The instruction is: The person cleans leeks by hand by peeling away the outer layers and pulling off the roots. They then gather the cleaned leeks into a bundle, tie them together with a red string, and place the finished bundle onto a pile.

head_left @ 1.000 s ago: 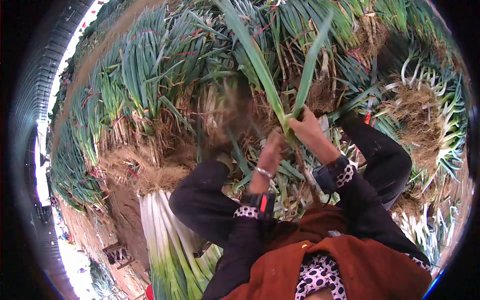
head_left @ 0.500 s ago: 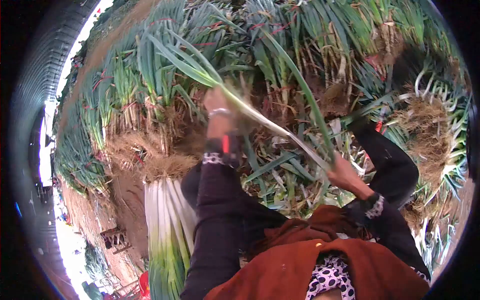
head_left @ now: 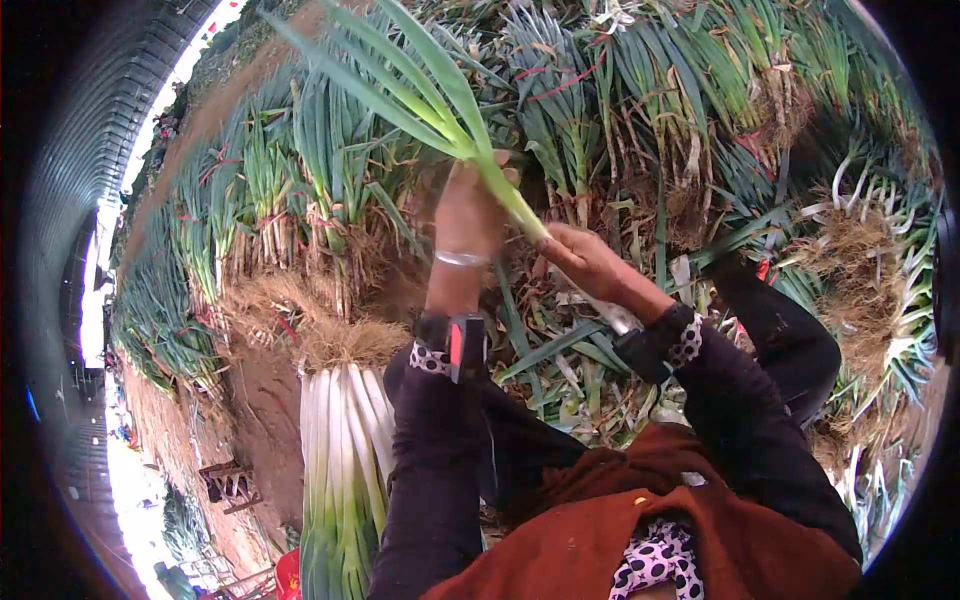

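A long green onion [head_left: 520,212] runs diagonally in front of me, its green leaves spread toward the upper left. My left hand [head_left: 470,212], with a bracelet at the wrist, is closed around the stalk just below the leaves; it is partly blurred. Close beside it, my right hand [head_left: 592,262] pinches the stalk lower down. The pale lower end shows beyond the right hand, partly hidden by my wrist. Trimmed green onions [head_left: 345,440] with white shafts lie beside my left leg, roots pointing away from me.
Tied bunches of green onions [head_left: 270,190] with brown roots stand in rows ahead. Stripped leaves and peelings [head_left: 570,370] litter the ground between my legs. More onions with bushy roots [head_left: 850,270] lie at the right. Something red [head_left: 288,575] sits at lower left.
My right hand has moved up and left along the stalk, near my left hand. The separate long leaf that rose from my right hand no longer shows there. The onion's leafy end has swung upward.
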Demonstrator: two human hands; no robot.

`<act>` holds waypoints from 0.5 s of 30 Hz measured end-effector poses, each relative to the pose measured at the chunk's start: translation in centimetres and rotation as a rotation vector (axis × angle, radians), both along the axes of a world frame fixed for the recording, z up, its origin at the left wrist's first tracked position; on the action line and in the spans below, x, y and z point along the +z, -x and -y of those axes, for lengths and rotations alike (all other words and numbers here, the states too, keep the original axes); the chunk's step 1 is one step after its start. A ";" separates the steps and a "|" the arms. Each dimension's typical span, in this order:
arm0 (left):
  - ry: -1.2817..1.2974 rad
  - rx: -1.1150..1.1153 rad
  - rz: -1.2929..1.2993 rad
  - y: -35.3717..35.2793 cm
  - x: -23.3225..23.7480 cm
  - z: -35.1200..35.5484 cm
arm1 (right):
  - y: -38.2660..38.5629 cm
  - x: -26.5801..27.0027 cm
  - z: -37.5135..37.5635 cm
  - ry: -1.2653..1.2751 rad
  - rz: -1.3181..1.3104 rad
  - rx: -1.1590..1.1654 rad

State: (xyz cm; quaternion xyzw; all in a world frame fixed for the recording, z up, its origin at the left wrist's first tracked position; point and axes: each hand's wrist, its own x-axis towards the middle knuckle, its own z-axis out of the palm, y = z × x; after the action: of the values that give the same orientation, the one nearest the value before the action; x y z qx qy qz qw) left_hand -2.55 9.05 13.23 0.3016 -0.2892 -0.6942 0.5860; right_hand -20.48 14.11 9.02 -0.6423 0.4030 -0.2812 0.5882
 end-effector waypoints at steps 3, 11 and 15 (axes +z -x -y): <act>0.054 -0.050 -0.221 0.1 0.3 -0.5 | -0.3 0.1 -2.1 -0.245 0.200 0.024; 0.216 -0.378 -0.737 0.0 0.5 0.0 | -1.0 0.5 -3.6 -0.003 0.227 -0.217; 0.143 -0.150 -0.494 1.8 0.9 -1.0 | -2.5 1.9 -3.7 0.092 0.137 -0.369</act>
State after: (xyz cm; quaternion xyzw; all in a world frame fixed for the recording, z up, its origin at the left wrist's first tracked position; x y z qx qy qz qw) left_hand -4.35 10.06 14.17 0.0583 -0.2072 -0.7661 0.6056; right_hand -18.02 17.83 10.88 -0.5632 0.4597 -0.4454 0.5225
